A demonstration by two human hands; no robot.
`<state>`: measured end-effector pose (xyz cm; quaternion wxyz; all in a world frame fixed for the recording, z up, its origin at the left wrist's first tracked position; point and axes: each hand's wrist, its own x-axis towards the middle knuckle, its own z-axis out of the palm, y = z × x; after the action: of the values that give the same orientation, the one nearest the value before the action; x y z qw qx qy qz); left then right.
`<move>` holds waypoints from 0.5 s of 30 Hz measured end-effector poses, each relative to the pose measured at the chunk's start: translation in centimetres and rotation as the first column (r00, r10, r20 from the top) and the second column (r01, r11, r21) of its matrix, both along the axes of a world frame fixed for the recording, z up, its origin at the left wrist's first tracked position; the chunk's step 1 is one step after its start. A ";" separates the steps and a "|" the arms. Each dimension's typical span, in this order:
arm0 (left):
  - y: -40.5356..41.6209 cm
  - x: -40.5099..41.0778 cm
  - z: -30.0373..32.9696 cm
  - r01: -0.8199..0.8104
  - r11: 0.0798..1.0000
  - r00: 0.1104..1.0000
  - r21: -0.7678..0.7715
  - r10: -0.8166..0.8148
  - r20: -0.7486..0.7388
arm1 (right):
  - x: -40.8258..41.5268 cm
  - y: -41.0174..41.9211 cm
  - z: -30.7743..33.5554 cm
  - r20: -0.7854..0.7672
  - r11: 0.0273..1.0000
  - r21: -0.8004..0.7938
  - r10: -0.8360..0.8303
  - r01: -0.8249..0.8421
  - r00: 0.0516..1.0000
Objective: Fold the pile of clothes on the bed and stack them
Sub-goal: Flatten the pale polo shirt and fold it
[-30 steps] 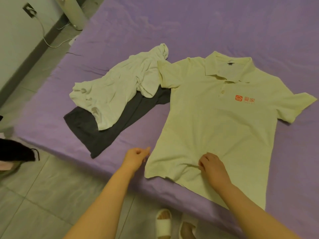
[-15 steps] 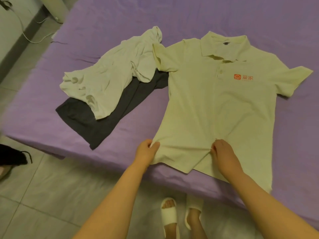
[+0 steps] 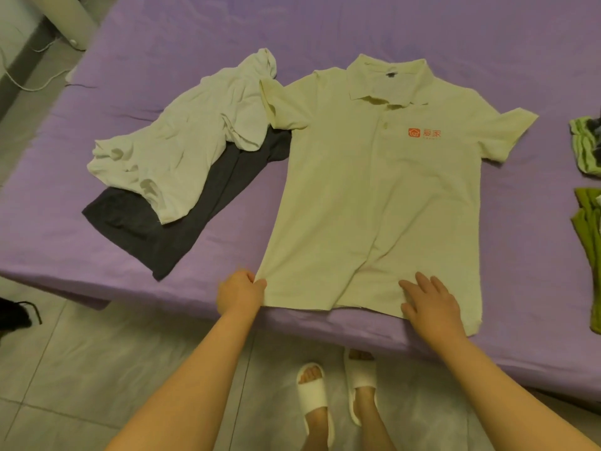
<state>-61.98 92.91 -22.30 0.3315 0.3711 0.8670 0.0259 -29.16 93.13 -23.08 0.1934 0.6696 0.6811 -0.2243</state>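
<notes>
A pale yellow polo shirt [image 3: 374, 196] with an orange chest logo lies spread face up on the purple bed [image 3: 325, 30], collar away from me. My left hand [image 3: 240, 292] pinches its lower left hem corner at the bed's near edge. My right hand [image 3: 428, 299] lies flat, fingers spread, on the lower hem to the right. To the left a crumpled white garment [image 3: 182, 138] lies on top of a dark grey garment [image 3: 182, 219].
Green clothes [image 3: 588, 144] and more green fabric [image 3: 590, 236] lie at the bed's right edge. A tiled floor [image 3: 81, 369] runs in front of the bed, with my feet in white slippers [image 3: 313, 395]. A dark object [image 3: 14, 312] sits on the floor at left.
My left hand has taken hold of the polo's lower left corner. My right hand went from gripping the hem fabric to lying flat on it. The lower hem now lies flatter.
</notes>
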 end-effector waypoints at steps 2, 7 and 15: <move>0.4 1.6 0.2 0.106 0.991 0.980 0.077 -0.091 -0.176 | 1.7 -0.8 0.3 0.018 0.995 0.025 -0.092 0.092 0.996; 2.1 9.4 0.2 0.397 0.872 0.897 0.286 -0.435 0.082 | 5.1 -2.2 0.7 -0.199 0.845 0.115 -0.496 0.523 0.845; 2.2 18.2 -0.2 0.545 0.781 0.783 0.305 -0.605 0.149 | 8.1 -2.4 0.7 -0.519 0.726 0.086 -0.552 0.682 0.653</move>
<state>-43.75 95.11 -22.52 0.3765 0.6515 0.6545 0.0741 -21.08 90.72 -22.39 -0.1565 0.8092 0.4588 -0.3319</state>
